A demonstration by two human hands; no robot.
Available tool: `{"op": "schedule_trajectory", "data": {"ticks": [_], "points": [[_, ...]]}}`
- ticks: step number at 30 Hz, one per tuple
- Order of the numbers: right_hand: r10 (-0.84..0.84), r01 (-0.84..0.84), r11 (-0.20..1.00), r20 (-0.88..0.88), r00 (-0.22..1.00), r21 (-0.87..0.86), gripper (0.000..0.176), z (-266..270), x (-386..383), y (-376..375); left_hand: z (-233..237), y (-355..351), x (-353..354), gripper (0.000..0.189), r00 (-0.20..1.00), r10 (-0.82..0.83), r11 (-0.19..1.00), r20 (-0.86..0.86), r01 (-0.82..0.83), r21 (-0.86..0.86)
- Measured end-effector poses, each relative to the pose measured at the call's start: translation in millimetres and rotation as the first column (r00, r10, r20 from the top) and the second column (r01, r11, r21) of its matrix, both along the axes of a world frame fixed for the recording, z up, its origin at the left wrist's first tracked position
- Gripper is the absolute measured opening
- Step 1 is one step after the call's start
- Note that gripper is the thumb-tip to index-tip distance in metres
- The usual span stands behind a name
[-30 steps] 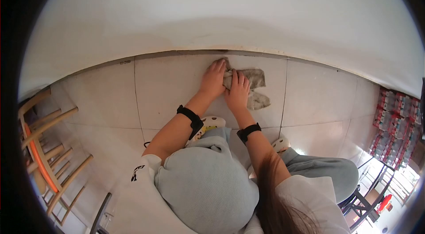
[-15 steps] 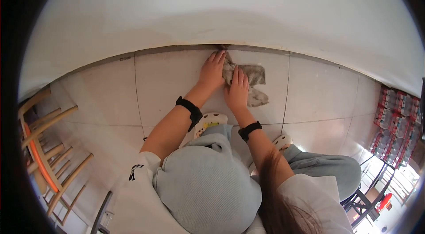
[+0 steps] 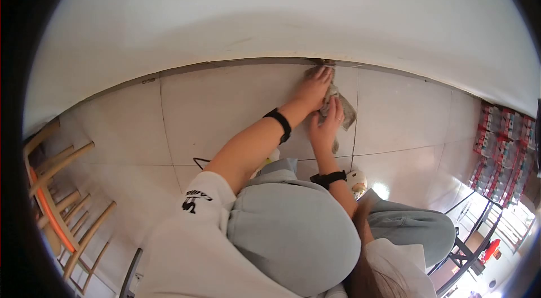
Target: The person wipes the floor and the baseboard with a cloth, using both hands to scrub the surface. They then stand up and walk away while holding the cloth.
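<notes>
left hand (image 3: 311, 95) and right hand (image 3: 326, 130) on cloth (image 3: 347, 111), can't tell grip; likely wiping floor (image 3: 242, 106) by far wall (image 3: 270, 10); next calls for steady pressure.

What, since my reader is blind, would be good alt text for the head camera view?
A person's left hand and right hand rest on a crumpled gray-brown cloth on pale floor tiles, the left hand nearer the foot of a white wall. Wooden furniture legs show at left, red-and-clear packs at right.

Head-worn view, angled steeply downward
</notes>
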State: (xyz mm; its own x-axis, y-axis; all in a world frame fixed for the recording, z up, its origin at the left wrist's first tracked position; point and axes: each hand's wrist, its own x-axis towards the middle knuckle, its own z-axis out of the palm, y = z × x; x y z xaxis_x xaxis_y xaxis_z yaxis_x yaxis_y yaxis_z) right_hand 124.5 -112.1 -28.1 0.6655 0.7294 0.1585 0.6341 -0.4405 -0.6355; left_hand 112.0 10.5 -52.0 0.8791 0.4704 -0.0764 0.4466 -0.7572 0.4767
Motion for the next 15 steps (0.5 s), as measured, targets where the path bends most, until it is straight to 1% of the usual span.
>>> {"op": "schedule_trajectory", "data": {"ticks": [1, 2, 6, 9, 12, 15], "points": [[-0.023, 0.023, 1.0, -0.005, 1.0, -0.005, 0.06, 2, 10, -5, 4, -4, 14, 0.069, 0.999, -0.028, 0.999, -0.034, 0.028, 0.018], [-0.038, 0.039, 0.999, 0.05, 0.998, -0.012, 0.056, 3, 19, -8, 6, -5, 22, 0.069, 0.996, -0.054, 0.998, -0.07, 0.056, 0.036], [-0.101, 0.1, 0.995, 0.055, 0.993, 0.011, 0.053, 7, 32, -10, -13, -11, 21, 0.073, 0.998, 0.014, 0.979, -0.067, 0.0, 0.205], [-0.114, 0.114, 0.993, 0.018, 0.993, 0.035, 0.05, 4, 29, 0, -12, -2, -8, 0.076, 0.987, 0.104, 0.979, -0.123, -0.08, 0.188], [-0.088, 0.088, 0.993, -0.01, 0.996, 0.076, 0.047, 0, 21, 13, 9, 6, -45, 0.079, 0.962, 0.167, 0.964, -0.216, -0.113, 0.239], [-0.057, 0.062, 0.994, -0.051, 0.997, 0.09, 0.046, 0, 13, 22, 22, 9, -50, 0.079, 0.966, 0.161, 0.972, -0.205, -0.119, 0.203]]}}
